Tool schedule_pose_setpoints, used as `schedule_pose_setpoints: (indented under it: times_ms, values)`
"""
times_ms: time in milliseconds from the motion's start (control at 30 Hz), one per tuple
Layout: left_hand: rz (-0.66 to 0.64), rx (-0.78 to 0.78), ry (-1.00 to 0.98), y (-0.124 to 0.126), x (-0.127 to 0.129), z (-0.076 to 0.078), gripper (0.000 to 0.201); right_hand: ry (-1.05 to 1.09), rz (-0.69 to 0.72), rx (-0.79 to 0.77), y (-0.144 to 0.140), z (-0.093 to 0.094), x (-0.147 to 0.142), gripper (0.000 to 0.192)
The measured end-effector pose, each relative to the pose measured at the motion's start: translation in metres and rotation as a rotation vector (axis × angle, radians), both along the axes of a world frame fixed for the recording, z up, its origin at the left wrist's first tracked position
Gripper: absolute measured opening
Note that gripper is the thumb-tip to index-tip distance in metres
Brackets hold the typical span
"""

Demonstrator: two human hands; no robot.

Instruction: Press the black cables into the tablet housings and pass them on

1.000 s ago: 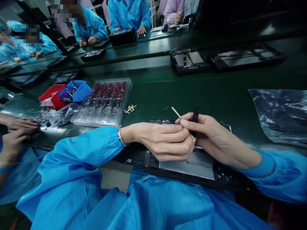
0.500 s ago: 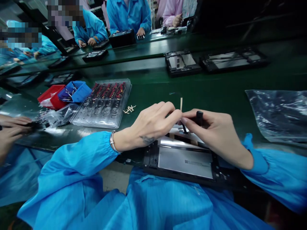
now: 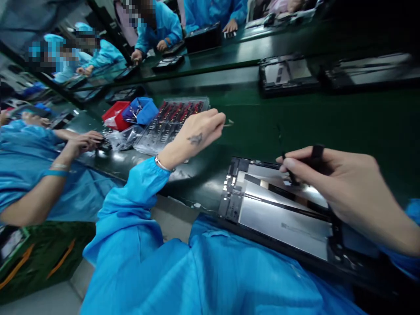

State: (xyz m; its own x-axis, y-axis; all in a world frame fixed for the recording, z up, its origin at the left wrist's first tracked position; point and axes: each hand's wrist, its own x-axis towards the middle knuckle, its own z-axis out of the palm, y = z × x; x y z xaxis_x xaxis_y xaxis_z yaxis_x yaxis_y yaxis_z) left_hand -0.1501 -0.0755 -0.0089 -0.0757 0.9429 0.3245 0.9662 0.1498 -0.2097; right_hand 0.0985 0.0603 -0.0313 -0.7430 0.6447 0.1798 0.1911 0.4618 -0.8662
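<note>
An open tablet chassis [image 3: 278,214] with a silver inner plate lies at the near edge of the green belt, partly over my lap. My right hand [image 3: 344,183] grips a black pen-like tool [image 3: 311,157] with its tip down on the chassis's upper part. My left hand [image 3: 197,135] is stretched out to the left over the belt, fingers pinched on a thin pale strip [image 3: 229,124], close to the clear parts tray [image 3: 170,124] holding rows of red components.
A red bin [image 3: 113,114] and a blue bin [image 3: 141,110] sit beside the tray with a clear bag [image 3: 123,138]. A neighbouring person's hand [image 3: 83,141] rests at left. More chassis [image 3: 285,74] lie farther along the belt; other workers sit opposite.
My left hand has left the chassis and moved left toward the parts tray with the pale strip. My right hand stays on the chassis with the tool. The view has swung left.
</note>
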Motion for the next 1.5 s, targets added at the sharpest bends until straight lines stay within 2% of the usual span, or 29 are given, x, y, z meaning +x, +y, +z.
schedule_pose_setpoints:
  times_ms: [100, 200, 267, 333, 367, 433, 533, 567, 633, 700, 833, 900, 967, 1033, 1100, 1167, 1233, 1333, 1500]
  values:
    - [0.168, -0.263, -0.038, -0.014, -0.028, 0.004, 0.026, -0.049, -0.033, -0.087, 0.004, -0.002, 0.0, 0.037]
    - [0.191, -0.458, -0.036, -0.02, -0.032, 0.006, 0.034, -0.076, -0.056, -0.163, 0.007, -0.007, 0.0, 0.04]
    - [0.191, -0.427, 0.015, -0.017, -0.025, 0.005, 0.04, -0.065, -0.072, -0.187, 0.007, -0.009, 0.0, 0.039]
    - [0.127, -0.227, -0.014, -0.007, -0.011, 0.0, 0.037, -0.006, -0.061, -0.214, 0.005, -0.01, -0.001, 0.036]
    - [0.053, -0.103, -0.107, 0.001, -0.002, -0.004, 0.033, 0.032, -0.047, -0.244, 0.003, -0.011, -0.001, 0.034]
    - [-0.155, 0.068, -0.472, 0.018, 0.019, -0.012, 0.029, 0.093, -0.015, -0.324, 0.0, -0.014, -0.002, 0.029]
    - [-0.367, 0.021, -1.148, 0.04, 0.052, -0.017, 0.038, 0.15, 0.027, -0.37, -0.001, -0.018, -0.004, 0.024]
    - [-0.389, -0.001, -1.303, 0.045, 0.06, -0.016, 0.039, 0.167, 0.033, -0.353, 0.0, -0.018, -0.004, 0.023]
    - [-0.393, 0.003, -1.426, 0.052, 0.068, -0.01, 0.039, 0.2, 0.026, -0.27, 0.004, -0.016, -0.004, 0.021]
    - [-0.395, -0.048, -1.358, 0.056, 0.068, -0.001, 0.037, 0.228, 0.004, -0.155, 0.01, -0.011, -0.002, 0.02]
    - [-0.408, -0.354, -1.107, 0.059, 0.059, 0.017, 0.03, 0.241, 0.025, 0.019, 0.018, 0.0, 0.0, 0.019]
    - [-0.411, -0.434, -1.007, 0.061, 0.056, 0.021, 0.03, 0.24, 0.042, 0.071, 0.018, 0.004, 0.001, 0.011]
    - [-0.446, -0.449, -0.928, 0.061, 0.055, 0.02, 0.029, 0.249, 0.038, 0.075, 0.017, 0.005, 0.001, 0.007]
    - [-0.498, -0.318, -0.856, 0.06, 0.056, 0.017, 0.033, 0.261, 0.022, 0.016, 0.016, 0.006, 0.001, 0.007]
    - [-0.52, -0.042, -0.714, 0.057, 0.058, 0.014, 0.043, 0.285, 0.011, -0.083, 0.015, 0.007, 0.001, 0.009]
    - [-0.538, 0.229, -0.452, 0.054, 0.062, 0.012, 0.03, 0.316, 0.011, -0.18, 0.015, 0.007, 0.001, 0.012]
    - [-0.567, 0.382, -0.16, 0.052, 0.067, 0.012, 0.013, 0.343, 0.022, -0.244, 0.014, 0.006, 0.001, 0.013]
    - [-0.576, 0.458, 0.115, 0.052, 0.074, 0.013, 0.02, 0.364, 0.022, -0.267, 0.011, 0.006, 0.001, 0.014]
    - [-0.55, 0.482, 0.239, 0.051, 0.078, 0.011, 0.019, 0.373, 0.0, -0.266, 0.007, 0.008, 0.002, 0.015]
